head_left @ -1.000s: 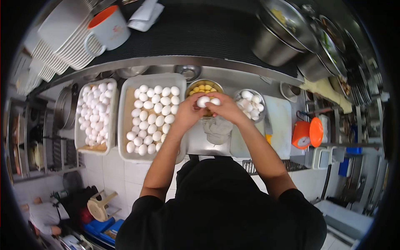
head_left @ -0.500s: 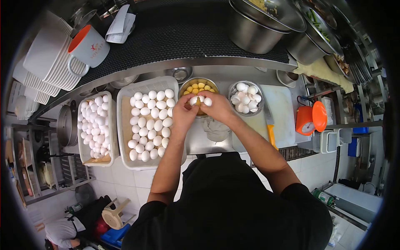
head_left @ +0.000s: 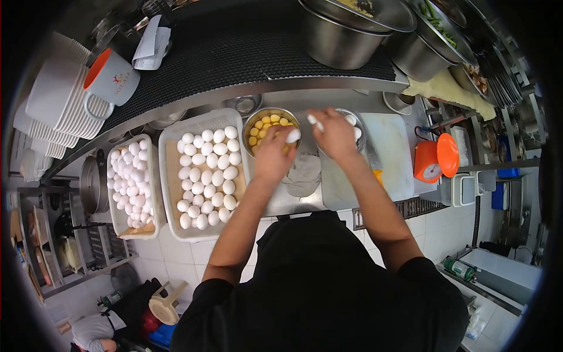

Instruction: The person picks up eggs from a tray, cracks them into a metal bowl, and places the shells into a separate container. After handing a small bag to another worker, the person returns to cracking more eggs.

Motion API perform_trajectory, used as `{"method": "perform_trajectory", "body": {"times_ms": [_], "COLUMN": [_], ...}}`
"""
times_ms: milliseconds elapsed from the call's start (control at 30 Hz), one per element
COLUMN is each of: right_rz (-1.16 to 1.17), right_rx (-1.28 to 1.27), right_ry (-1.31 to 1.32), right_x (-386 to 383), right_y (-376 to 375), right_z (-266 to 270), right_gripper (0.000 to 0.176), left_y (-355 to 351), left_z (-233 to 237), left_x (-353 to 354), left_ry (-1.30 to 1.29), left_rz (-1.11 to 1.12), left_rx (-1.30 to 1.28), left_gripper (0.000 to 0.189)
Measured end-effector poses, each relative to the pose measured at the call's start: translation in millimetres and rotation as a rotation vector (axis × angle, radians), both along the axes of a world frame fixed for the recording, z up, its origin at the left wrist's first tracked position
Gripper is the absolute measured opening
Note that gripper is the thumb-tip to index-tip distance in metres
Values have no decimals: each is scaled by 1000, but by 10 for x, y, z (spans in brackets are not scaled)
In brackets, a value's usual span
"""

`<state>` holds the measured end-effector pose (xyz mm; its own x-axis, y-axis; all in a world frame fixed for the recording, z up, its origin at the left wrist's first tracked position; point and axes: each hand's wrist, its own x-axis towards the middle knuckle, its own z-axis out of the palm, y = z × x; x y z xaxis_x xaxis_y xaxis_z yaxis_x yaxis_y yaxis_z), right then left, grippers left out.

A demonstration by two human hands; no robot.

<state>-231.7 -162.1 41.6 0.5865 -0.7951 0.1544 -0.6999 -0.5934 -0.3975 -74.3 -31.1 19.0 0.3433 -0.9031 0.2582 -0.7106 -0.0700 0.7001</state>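
My left hand (head_left: pixel 274 155) is over the front of a metal bowl (head_left: pixel 248 130) of yolks (head_left: pixel 262 134), its fingers closed on a white eggshell (head_left: pixel 293 136). Near the left rim of the shell bowl (head_left: pixel 362 129), my right hand (head_left: pixel 334 134) holds another piece of shell (head_left: pixel 315 122). White shells (head_left: pixel 351 120) show inside that bowl, partly hidden by the hand. Whole white eggs (head_left: pixel 208 176) lie in a large tray (head_left: pixel 170 202) to the left. A grey cloth (head_left: pixel 303 176) lies on the counter between my forearms.
A second tray (head_left: pixel 120 220) of eggs stands far left. Right are a cutting board (head_left: pixel 393 152), a yellow-handled knife (head_left: pixel 377 176) and an orange scale (head_left: pixel 427 163). A black-matted shelf (head_left: pixel 234 53) with pots and a mug (head_left: pixel 112 76) overhangs the back. A person (head_left: pixel 94 334) is at lower left.
My hands have moved apart from above the yolk bowl. The right went right to the shell bowl with a shell piece; the left stayed near the yolk bowl with another. The view shifted slightly.
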Motion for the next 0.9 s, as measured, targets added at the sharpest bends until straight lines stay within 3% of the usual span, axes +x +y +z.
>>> {"method": "perform_trajectory", "body": {"times_ms": [333, 500, 600, 700, 733, 767, 800, 867, 900], "right_rz": [-87, -257, -304, -279, -279, -280, -283, -315, -327], "right_rx": [22, 74, 74, 26, 140, 253, 364, 701, 867], "right_ry": [161, 96, 65, -114, -196, -278, -361, -574, -684], "right_x": [-626, -739, -824, -941, -954, -978, -1015, -1012, -991], "right_y": [-224, -122, -114, -166, -161, -155, -143, -94, -60], "right_z": [-213, -97, -78, -218, -215, -196, -170, -62, -21], "right_gripper": [68, 63, 56, 48, 47, 46, 45, 49, 51], "left_y": [-631, -549, -472, -267, -146, -96, 31, 305, 396], "left_z": [-428, -367, -321, -136, 42, -186, -231, -472, -590], "left_x": [-663, -541, -459, -53, 162, 581, 909, 1708, 2032], "left_ry": [-68, -34, 27, -26, 39, -16, -9, -251, -376], "left_rz": [-271, -250, -238, -69, 135, 201, 412, 595, 704], "left_rx": [112, 88, 15, -101, -90, -207, -217, -110, 161], "left_gripper": [54, 66, 59, 50, 42, 39, 34, 39, 46]}}
